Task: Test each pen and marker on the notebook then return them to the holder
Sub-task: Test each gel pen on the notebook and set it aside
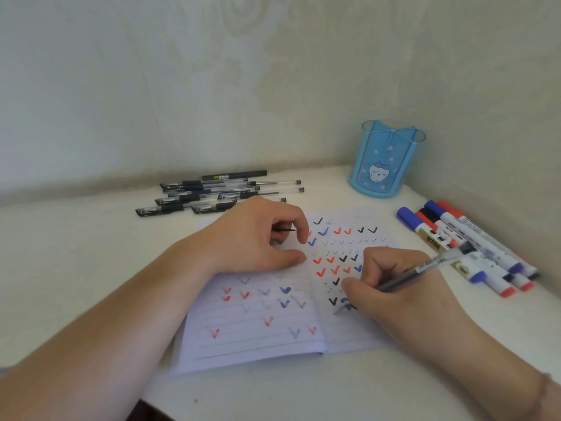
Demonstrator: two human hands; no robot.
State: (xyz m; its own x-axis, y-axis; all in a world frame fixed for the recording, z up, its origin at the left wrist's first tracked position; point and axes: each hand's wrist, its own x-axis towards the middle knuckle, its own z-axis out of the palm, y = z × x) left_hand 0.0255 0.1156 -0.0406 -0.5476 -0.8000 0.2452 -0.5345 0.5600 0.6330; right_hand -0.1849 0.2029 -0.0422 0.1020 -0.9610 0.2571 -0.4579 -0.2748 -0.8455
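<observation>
An open lined notebook [252,326] lies in front of me, covered in red, blue and black tick marks. My right hand [394,284] grips a clear gel pen [431,264], its tip down on the right page. My left hand [255,238] rests on the top of the left page and pinches a small dark pen cap between curled fingers. The blue translucent holder [385,165] stands empty at the back right.
Several black gel pens [212,192] lie in a pile behind the notebook, near the wall. Several whiteboard markers [464,244] with red, blue and black caps lie at the right beside the side wall. The table's front edge runs below the notebook.
</observation>
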